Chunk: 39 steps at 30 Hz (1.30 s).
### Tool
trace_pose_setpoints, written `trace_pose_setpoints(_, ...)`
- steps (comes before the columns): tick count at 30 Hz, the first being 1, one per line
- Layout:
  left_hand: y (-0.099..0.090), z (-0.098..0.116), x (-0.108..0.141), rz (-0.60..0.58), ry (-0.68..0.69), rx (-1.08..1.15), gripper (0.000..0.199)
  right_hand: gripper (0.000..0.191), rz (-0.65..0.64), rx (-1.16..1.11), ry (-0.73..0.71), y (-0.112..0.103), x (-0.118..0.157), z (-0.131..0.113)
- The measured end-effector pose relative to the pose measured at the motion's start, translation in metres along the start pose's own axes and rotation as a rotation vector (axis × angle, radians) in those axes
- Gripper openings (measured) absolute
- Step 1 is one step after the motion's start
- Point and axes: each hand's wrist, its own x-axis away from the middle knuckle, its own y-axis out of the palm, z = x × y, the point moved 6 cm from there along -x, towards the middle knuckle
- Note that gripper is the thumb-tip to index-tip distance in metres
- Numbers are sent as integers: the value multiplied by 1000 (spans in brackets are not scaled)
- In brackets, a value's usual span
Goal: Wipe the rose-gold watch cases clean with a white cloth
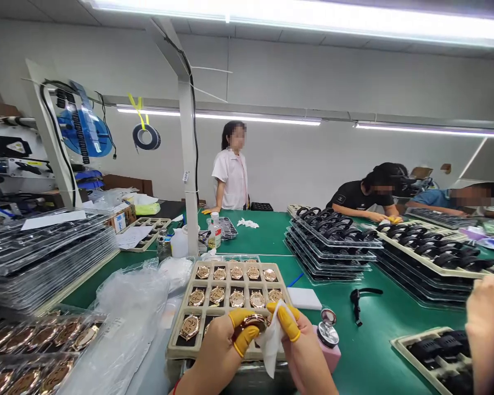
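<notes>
In the middle foreground, my left hand (230, 337), with yellow finger cots, grips a rose-gold watch case (254, 323) by its edge. My right hand (293, 332), also in yellow finger cots, pinches a white wipe (271, 343) that hangs down beside the case. Both hands are above a beige compartment tray (175, 341) of rose-gold watch cases, most lying with their engraved backs up. Just right of my right hand stands a pink dispenser bottle with a metal top (328, 329). A white block (304, 299) lies behind it.
Plastic bags (127, 307) and trays of watch cases (37, 340) lie at left, below stacked clear trays (66, 258). Stacked trays of black watches (333, 241) and a loose black watch (364, 299) are at right. Another person's arm (488, 329) enters at right; several co-workers are beyond.
</notes>
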Motion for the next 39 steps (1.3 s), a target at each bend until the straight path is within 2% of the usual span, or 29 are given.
trace_pose_setpoints(3, 0, -7, 1, 35, -50, 56, 35, 41, 14, 116, -39, -1, 1, -5)
trace_pose_setpoints(6, 3, -9, 2, 34, -47, 20, 38, 37, -71, 201, -65, 11, 3, -10)
trace_pose_setpoints(9, 4, -4, 2, -14, -32, 37, 37, 38, -153, 201, -32, 21, 4, -11)
trace_pose_setpoints(12, 2, 6, 2, -72, -11, 5, 32, 37, -158, 223, -20, 19, 5, -13)
trace_pose_setpoints(17, -4, 13, 3, -93, 13, -127, 25, 31, -146, 383, -164, 8, 5, -16)
trace_pose_setpoints(24, -6, 10, 2, -96, 37, -202, 24, 22, -161, 515, -317, 12, 7, -22)
trace_pose_setpoints(27, -7, 13, 3, -58, 49, -223, 24, 24, -184, 608, -356, 3, 9, -18)
trace_pose_setpoints(32, -5, 13, 3, -97, 30, -359, 18, 28, -222, 728, -453, -34, -6, -9)
trace_pose_setpoints(35, -11, 7, 2, -73, -69, -386, 19, 30, -258, 715, -379, -39, -16, -3)
trace_pose_setpoints(39, -12, 4, 3, -78, -85, -410, 19, 35, -200, 538, -114, -24, -11, 4)
